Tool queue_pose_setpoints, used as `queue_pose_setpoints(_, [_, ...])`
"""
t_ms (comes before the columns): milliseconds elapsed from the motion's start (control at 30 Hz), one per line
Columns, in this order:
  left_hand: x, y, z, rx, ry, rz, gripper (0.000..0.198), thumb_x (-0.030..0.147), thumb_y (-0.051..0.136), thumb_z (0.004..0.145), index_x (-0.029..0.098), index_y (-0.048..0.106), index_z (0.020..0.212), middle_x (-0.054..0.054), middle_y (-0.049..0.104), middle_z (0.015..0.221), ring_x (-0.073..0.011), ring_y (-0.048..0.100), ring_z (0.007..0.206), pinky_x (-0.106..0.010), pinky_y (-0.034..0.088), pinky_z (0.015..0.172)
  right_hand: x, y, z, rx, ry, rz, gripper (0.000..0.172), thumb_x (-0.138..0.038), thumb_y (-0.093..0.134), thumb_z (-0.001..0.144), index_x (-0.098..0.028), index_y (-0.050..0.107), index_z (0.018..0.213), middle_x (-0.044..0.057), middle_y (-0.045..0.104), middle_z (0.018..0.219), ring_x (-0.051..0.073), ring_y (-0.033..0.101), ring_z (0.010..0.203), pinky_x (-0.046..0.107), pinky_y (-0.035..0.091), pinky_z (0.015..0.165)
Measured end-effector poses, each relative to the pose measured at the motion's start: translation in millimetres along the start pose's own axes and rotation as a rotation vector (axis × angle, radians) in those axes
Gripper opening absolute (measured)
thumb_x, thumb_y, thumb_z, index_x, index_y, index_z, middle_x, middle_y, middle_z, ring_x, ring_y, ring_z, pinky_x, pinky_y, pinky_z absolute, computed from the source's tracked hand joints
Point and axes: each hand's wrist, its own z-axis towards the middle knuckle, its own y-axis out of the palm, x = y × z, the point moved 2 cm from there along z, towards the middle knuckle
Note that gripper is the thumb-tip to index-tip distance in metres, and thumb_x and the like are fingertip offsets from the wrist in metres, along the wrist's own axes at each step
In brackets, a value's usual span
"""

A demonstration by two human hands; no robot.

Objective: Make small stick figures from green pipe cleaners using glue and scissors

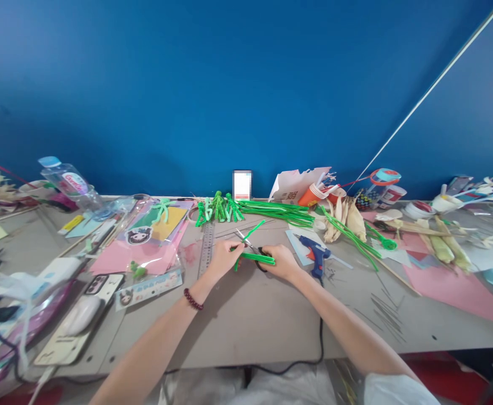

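My left hand (226, 257) pinches some bright green pipe cleaners (254, 258) over the middle of the table. Scissors (249, 243) are in my right hand (280, 261), with their blades apart and pointing up and left beside a pipe cleaner that slants upward. The ends of the green bunch reach across to my right fingers; whether those fingers grip them too I cannot tell. Behind my hands lies a long bundle of green pipe cleaners (277, 212). Left of that bundle are several bent green pipe-cleaner shapes (218, 208).
A blue glue gun (319, 254) lies right of my hands, its cord running over the front edge. To the left are a ruler (206, 247), pink paper (115, 256), a phone (80, 320) and a bottle (71, 183). Dried husks (347, 219) and paper cups (311, 194) stand at right.
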Motion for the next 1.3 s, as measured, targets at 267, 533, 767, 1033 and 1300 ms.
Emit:
queue_pose_setpoints(267, [-1, 0.0, 0, 0.011, 0.011, 0.0, 0.034, 0.041, 0.053, 0.076, 0.014, 0.073, 0.08, 0.0, 0.055, 0.043, -0.0132, 0.05, 0.04, -0.022, 0.033, 0.038, 0, 1, 1, -0.005, 0.025, -0.023, 0.019, -0.031, 0.056, 0.07, -0.019, 0.056, 0.054, 0.001, 0.059, 0.051, 0.012, 0.053, 0.051, 0.022, 0.024, 0.049])
queue_pose_setpoints(533, [-3, 1.5, 1, -0.015, -0.043, -0.053, 0.03, 0.037, 0.053, 0.076, 0.014, 0.072, 0.075, 0.001, 0.052, 0.04, -0.0125, 0.048, 0.037, -0.021, 0.033, 0.037, 0, 3, 0, 0.011, -0.006, 0.048, 0.021, -0.027, 0.055, 0.068, -0.018, 0.054, 0.049, 0.0, 0.055, 0.047, 0.01, 0.047, 0.046, 0.022, 0.023, 0.048])
queue_pose_setpoints(767, [2, -1.1, 2, -0.023, -0.037, -0.082, 0.031, 0.04, 0.054, 0.075, 0.014, 0.071, 0.074, 0.001, 0.052, 0.04, -0.0122, 0.046, 0.037, -0.022, 0.031, 0.037, 2, 7, 3, 0.029, 0.004, 0.06, 0.023, -0.021, 0.051, 0.07, -0.017, 0.051, 0.047, 0.0, 0.054, 0.047, 0.009, 0.042, 0.045, 0.021, 0.024, 0.047])
queue_pose_setpoints(1033, [8, -7.8, 4, 0.091, -0.004, -0.216, 0.029, 0.04, 0.065, 0.067, 0.014, 0.072, 0.076, -0.001, 0.061, 0.059, -0.0091, 0.046, 0.044, -0.022, 0.031, 0.041, 15, 6, 6, 0.102, 0.154, 0.11, 0.015, -0.027, 0.057, 0.067, -0.018, 0.054, 0.055, -0.002, 0.052, 0.049, 0.01, 0.04, 0.048, 0.021, 0.023, 0.046])
queue_pose_setpoints(1300, [8, -8.8, 5, -0.03, -0.077, -0.604, 0.031, 0.033, 0.07, 0.062, 0.014, 0.068, 0.086, -0.004, 0.063, 0.076, -0.0079, 0.05, 0.046, -0.021, 0.036, 0.038, 16, 4, 8, 0.131, 0.291, 0.077, 0.018, -0.036, 0.061, 0.07, -0.02, 0.066, 0.077, -0.001, 0.062, 0.062, 0.013, 0.051, 0.056, 0.021, 0.026, 0.049])
